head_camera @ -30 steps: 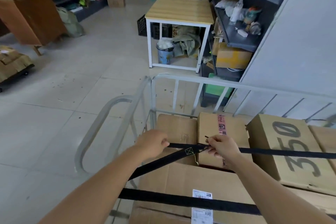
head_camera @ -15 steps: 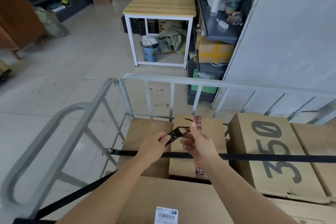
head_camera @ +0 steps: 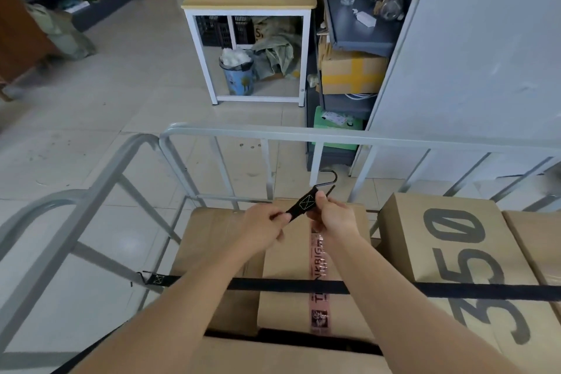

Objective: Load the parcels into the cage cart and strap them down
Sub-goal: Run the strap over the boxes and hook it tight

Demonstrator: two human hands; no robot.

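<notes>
I hold the loose end of the strap [head_camera: 303, 204] with both hands above the parcels [head_camera: 288, 255]; the left hand [head_camera: 263, 231] pinches the webbing just below the stitched patch, and the right hand [head_camera: 333, 218] pinches it at the top, where the hook [head_camera: 330, 181] begins; so both grips are clenched on the strap and on nothing else. I judge that the two pinches keep this short piece flat and stretched between them, so that the hook does not turn and its open mouth can be aimed. The hook stands free at 1 o'clock from the right grip; it touches nothing, and it is near the bars of the far rail [head_camera: 334, 136] at 12 o'clock but apart from them.

The parcels lie inside the cart [head_camera: 91, 200], at 6 o'clock under my forearms, with the 350 box [head_camera: 449, 240] at 3 o'clock; a second strap [head_camera: 297, 285] runs over them from 9 to 3 o'clock, and its end sits on a side bar at 8 o'clock. Loading looks finished and strapping about half done, I think; the next move would need the hook brought forward to a bar of the rail, without a twist in the webbing.
</notes>
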